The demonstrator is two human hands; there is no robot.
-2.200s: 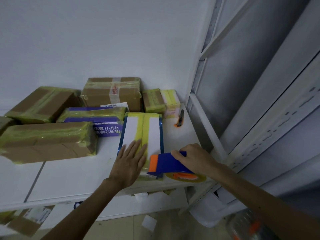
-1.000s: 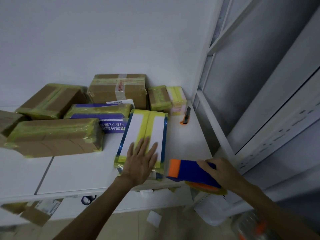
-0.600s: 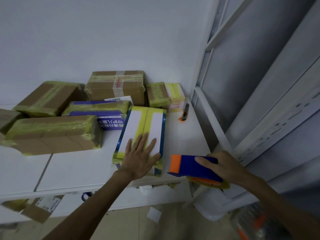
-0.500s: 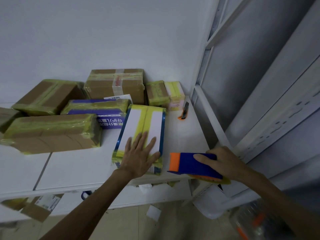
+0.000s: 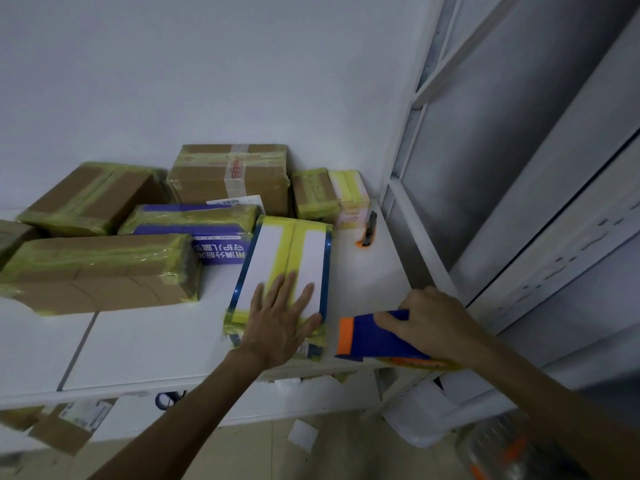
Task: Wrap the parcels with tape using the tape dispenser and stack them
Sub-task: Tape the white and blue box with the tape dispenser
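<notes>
Taped parcels [image 5: 97,268] on white table [image 5: 156,341], white wall [image 5: 207,64] behind

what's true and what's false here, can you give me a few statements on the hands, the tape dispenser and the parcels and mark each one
1. The left hand lies flat, fingers straight, on the white parcel with yellow tape and blue edges. True.
2. The right hand is empty. False: it grips the blue and orange tape dispenser.
3. The dispenser sits on top of the white parcel. False: it is beside the parcel, to its right, near the front edge of the white table.
4. An orange and black utility knife lies on the table beyond the dispenser, right of the white parcel. True.
</notes>
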